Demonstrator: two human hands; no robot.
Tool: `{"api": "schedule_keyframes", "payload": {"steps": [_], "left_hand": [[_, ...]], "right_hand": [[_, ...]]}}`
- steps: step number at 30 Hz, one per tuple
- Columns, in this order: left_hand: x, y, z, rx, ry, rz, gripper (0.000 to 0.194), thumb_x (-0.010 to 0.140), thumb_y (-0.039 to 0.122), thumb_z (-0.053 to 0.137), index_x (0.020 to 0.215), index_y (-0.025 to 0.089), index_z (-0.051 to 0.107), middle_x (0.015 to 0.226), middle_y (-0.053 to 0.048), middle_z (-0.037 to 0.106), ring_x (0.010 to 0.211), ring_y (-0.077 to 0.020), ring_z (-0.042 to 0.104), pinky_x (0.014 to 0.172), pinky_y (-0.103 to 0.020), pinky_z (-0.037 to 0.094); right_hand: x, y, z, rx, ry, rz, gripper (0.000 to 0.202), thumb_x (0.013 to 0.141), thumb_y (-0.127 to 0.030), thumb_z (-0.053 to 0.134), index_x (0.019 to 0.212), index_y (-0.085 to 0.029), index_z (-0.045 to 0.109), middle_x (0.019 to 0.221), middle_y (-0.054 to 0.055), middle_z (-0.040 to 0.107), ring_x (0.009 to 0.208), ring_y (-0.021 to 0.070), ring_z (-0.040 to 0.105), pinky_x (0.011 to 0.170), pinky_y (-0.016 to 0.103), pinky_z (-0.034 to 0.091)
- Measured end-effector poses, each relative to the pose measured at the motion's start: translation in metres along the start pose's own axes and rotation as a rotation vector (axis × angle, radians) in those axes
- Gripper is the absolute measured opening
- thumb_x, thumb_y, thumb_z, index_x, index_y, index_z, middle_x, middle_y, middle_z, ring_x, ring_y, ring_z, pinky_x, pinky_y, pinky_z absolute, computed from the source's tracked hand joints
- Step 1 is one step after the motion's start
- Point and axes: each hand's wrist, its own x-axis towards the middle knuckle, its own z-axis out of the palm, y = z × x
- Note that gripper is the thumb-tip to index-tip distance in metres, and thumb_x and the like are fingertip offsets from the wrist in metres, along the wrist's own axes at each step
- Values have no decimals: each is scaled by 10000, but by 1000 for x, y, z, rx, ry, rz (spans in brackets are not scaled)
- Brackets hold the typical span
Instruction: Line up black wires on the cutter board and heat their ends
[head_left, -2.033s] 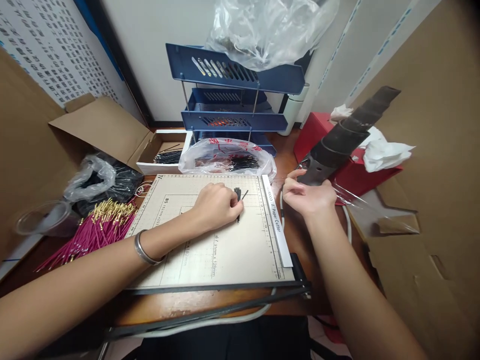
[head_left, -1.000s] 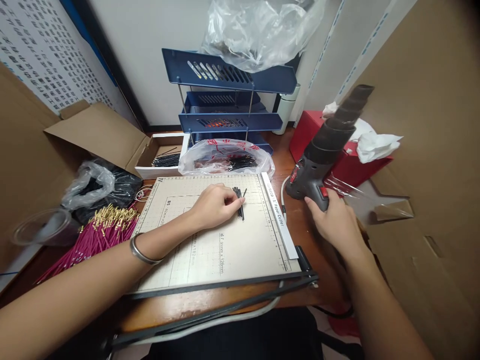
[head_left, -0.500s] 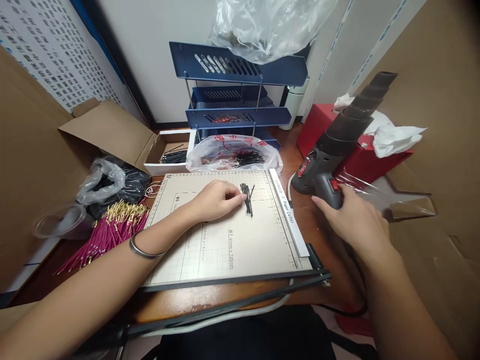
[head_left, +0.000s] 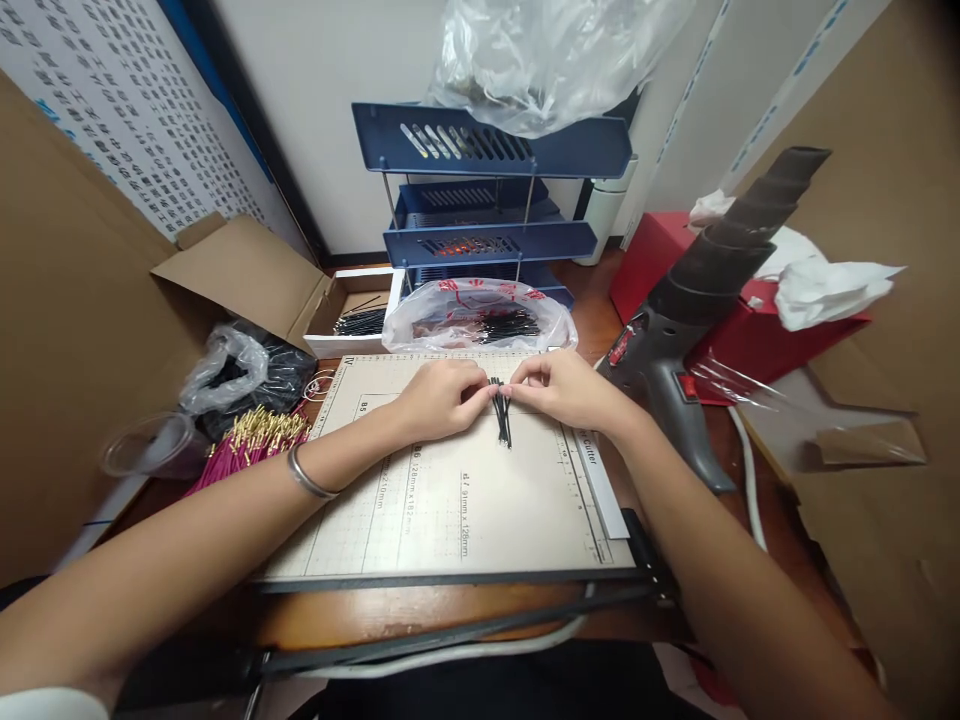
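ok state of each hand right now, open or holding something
Left hand: closed, pinching the bundle of black wires.
Right hand: closed, pinching the same bundle.

a pale wall (head_left: 300, 120) stands behind the tabletop (head_left: 375, 615), with a dark strip (head_left: 358, 257) along its foot. on the left hangs a sheet (head_left: 135, 90) of printed characters, blue along its edge. 2 brown cardboard panels (head_left: 67, 300) rise, 1 on each side. a blue rack (head_left: 555, 152) stands at the back. light gleams on the tabletop's brown, glossy wood.
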Motion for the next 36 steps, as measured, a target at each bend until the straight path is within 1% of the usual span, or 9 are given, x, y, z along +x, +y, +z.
{"api": "schedule_keyframes", "payload": {"steps": [3, 8, 13, 16, 21, 26, 29, 34, 36], "left_hand": [[4, -5, -2, -7, -17, 75, 363, 998, 351, 493, 775, 162, 707, 744, -66, 707, 696, -176, 596, 711, -327, 431], [1, -6, -9, -90, -81, 116, 286, 960, 350, 567, 775, 174, 694, 758, -46, 713, 694, -160, 590, 705, -312, 429], [0, -4, -17, -115, -183, 80, 279, 941, 373, 623, 741, 182, 661, 759, -26, 706, 721, -160, 585, 726, -315, 412], [1, -3, -19, -120, -205, 35, 279, 934, 401, 663, 765, 180, 673, 764, -18, 706, 721, -156, 582, 717, -308, 397], [-1, -4, -15, -116, -156, 19, 266, 944, 404, 667, 798, 183, 699, 776, -18, 717, 728, -158, 596, 721, -304, 397], [-3, -3, -10, -105, -99, 10, 245, 934, 376, 667, 787, 183, 699, 767, -19, 719, 721, -160, 591, 709, -304, 391], [-3, -3, -9, -99, -89, -4, 250, 929, 392, 683, 795, 182, 702, 768, -15, 723, 722, -159, 592, 710, -304, 388], [-1, -6, -7, -106, -48, -30, 370, 914, 523, 727, 778, 181, 690, 793, -26, 738, 742, -167, 602, 722, -303, 387], [0, -7, -6, -105, -35, -39, 400, 902, 538, 739, 745, 179, 660, 765, -23, 719, 723, -163, 583, 709, -299, 371]], "right_hand": [[-4, 3, 6, 15, 12, -48, 285, 909, -422, 672, 806, -182, 784, 615, -20, 547, 630, 128, 441, 633, 295, 308], [-12, 7, 14, 28, 16, -64, 284, 889, -411, 709, 724, -182, 734, 591, -30, 508, 615, 120, 433, 629, 291, 301], [-11, 7, 18, 51, -12, -22, 351, 838, -515, 784, 732, -188, 711, 584, -52, 474, 596, 106, 390, 603, 286, 266], [-11, 8, 18, 53, -30, -27, 303, 837, -487, 783, 780, -195, 727, 628, -44, 517, 615, 109, 425, 619, 280, 295], [-11, 7, 17, 85, -54, -25, 172, 832, -369, 765, 824, -199, 740, 646, -41, 542, 616, 110, 448, 632, 278, 316], [-12, 7, 21, 45, 12, -41, 302, 855, -492, 755, 806, -197, 709, 624, -49, 518, 606, 110, 446, 626, 286, 305], [-12, 9, 25, 22, 83, -56, 336, 854, -507, 755, 754, -195, 679, 577, -58, 479, 575, 107, 417, 608, 293, 287], [-12, 13, 28, 67, 142, -129, 277, 842, -366, 726, 648, -198, 623, 543, -51, 468, 547, 107, 384, 594, 303, 274], [-11, 15, 29, 35, 151, -163, 336, 848, -341, 708, 582, -200, 557, 540, -38, 492, 564, 114, 407, 636, 315, 298]]}}
